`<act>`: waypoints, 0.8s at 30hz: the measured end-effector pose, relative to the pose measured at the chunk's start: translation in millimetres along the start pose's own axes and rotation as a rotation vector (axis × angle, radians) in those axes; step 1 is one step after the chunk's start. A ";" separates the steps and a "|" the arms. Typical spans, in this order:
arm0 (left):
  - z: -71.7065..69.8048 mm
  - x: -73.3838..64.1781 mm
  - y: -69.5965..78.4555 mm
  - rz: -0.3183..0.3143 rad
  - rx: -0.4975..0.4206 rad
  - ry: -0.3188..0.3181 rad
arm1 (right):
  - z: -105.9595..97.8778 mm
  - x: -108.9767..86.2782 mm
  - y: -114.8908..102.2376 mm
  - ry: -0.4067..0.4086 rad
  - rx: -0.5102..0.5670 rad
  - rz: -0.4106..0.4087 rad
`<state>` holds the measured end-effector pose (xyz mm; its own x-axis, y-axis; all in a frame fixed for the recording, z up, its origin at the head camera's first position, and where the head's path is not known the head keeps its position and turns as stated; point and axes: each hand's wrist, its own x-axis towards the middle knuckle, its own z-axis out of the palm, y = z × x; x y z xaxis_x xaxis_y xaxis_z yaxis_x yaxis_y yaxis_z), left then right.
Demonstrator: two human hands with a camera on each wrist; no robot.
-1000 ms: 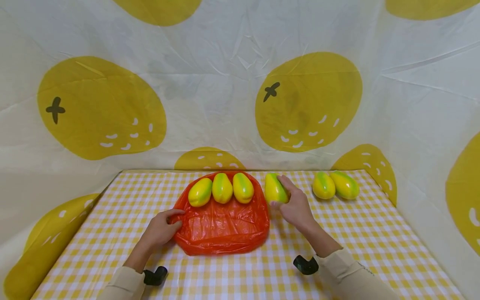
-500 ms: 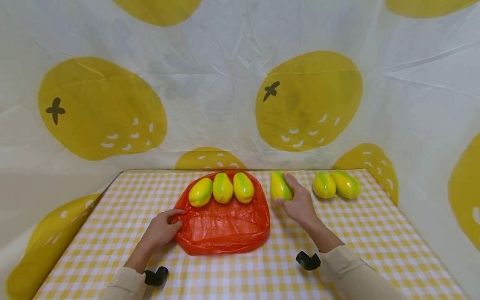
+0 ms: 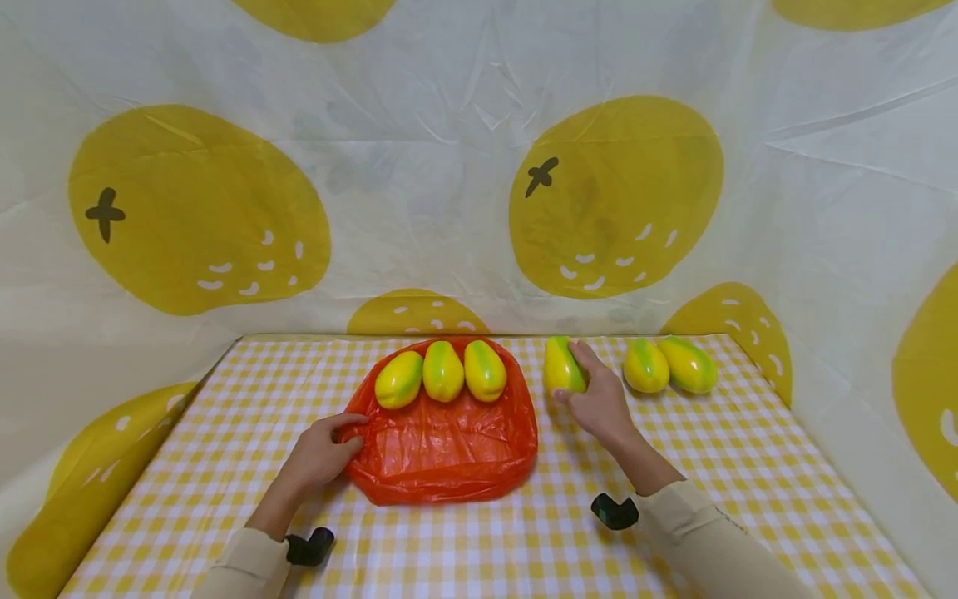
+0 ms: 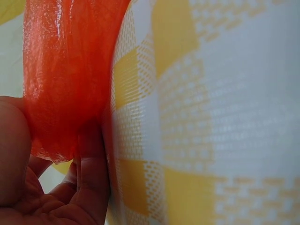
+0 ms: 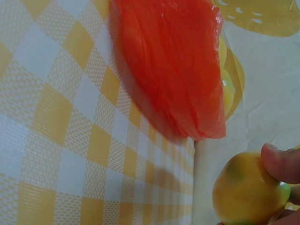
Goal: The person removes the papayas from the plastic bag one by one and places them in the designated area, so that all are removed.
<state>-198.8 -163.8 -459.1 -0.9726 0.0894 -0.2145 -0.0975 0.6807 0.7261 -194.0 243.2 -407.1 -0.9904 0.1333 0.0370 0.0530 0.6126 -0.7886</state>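
Note:
A red plastic bag [image 3: 449,449] lies on the table with its mouth spread wide, three yellow-green papayas [image 3: 443,372] in a row along its far side. At the bag's left rim my left hand [image 3: 322,453] pinches the plastic. The left wrist view shows the thumb on one side of the red film [image 4: 70,70] and the fingers on the other. To the right of the bag, my right hand [image 3: 599,403] grips another papaya [image 3: 561,366]. In the right wrist view this papaya [image 5: 248,192] sits between thumb and fingers, seemingly off the cloth.
Two more papayas, one upright-looking [image 3: 646,366] and one slanted [image 3: 688,364], lie side by side farther right. A yellow and white checked cloth [image 3: 464,549] covers the table. Behind it hangs a white curtain [image 3: 419,208] printed with large yellow fruit.
My right hand has shifted a little to the right with its papaya, away from the bag's edge. The left hand keeps its place at the rim.

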 end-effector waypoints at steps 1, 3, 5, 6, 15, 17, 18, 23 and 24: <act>0.1 -0.1 0.0 -0.002 -0.002 0.000 | -0.5 0.4 0.4 0.001 0.002 0.006; 0.4 -0.2 0.2 -0.005 -0.008 -0.001 | -1.3 1.5 1.5 0.004 0.005 0.016; 0.6 -0.2 0.2 -0.007 -0.011 -0.003 | -1.8 2.7 2.8 0.007 0.008 0.020; 0.7 -0.3 0.1 -0.008 -0.014 -0.004 | -1.9 3.3 3.5 0.007 0.008 0.021; 0.8 -0.5 -0.1 -0.010 -0.021 -0.003 | -2.9 9.9 10.4 0.015 -0.011 0.027; 0.5 -0.5 -0.1 -0.008 -0.013 -0.001 | -3.6 11.2 11.8 0.019 -0.015 0.025; 0.3 -0.4 -0.1 -0.007 -0.008 0.000 | -3.9 11.9 12.5 0.021 -0.015 0.024; 0.0 0.2 -0.6 0.000 0.005 0.004 | -5.6 14.5 16.4 0.027 -0.010 0.030; 0.2 0.3 -0.8 0.001 0.005 0.003 | -6.0 14.7 17.3 0.029 -0.010 0.037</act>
<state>-199.0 -164.2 -459.9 -0.9734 0.0875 -0.2118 -0.0958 0.6839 0.7232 -206.9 260.4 -416.5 -0.9836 0.1784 0.0254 0.0913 0.6148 -0.7834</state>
